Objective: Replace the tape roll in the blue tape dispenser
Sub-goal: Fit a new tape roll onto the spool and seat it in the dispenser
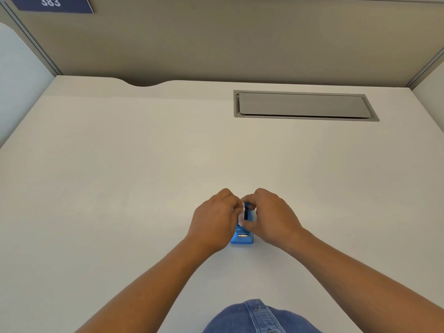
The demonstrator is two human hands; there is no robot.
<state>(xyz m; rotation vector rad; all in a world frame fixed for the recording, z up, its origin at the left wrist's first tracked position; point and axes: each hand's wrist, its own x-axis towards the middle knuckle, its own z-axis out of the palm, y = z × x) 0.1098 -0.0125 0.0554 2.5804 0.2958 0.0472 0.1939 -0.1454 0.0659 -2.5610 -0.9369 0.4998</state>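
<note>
Denim shirt (258, 316) nearest; both hands grip tape roll (245, 211) atop blue dispenser (242, 236)

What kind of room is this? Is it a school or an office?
Probably an office cubicle or study booth. The pale desk has partition walls around it, a grey cable hatch set into it, and a numbered blue sign reading 383.

An off-white desk (120, 176) carries 1 blue tape dispenser (241, 239) near its front edge; a grey cable-port lid (302, 104) sits flush at back right.
</note>
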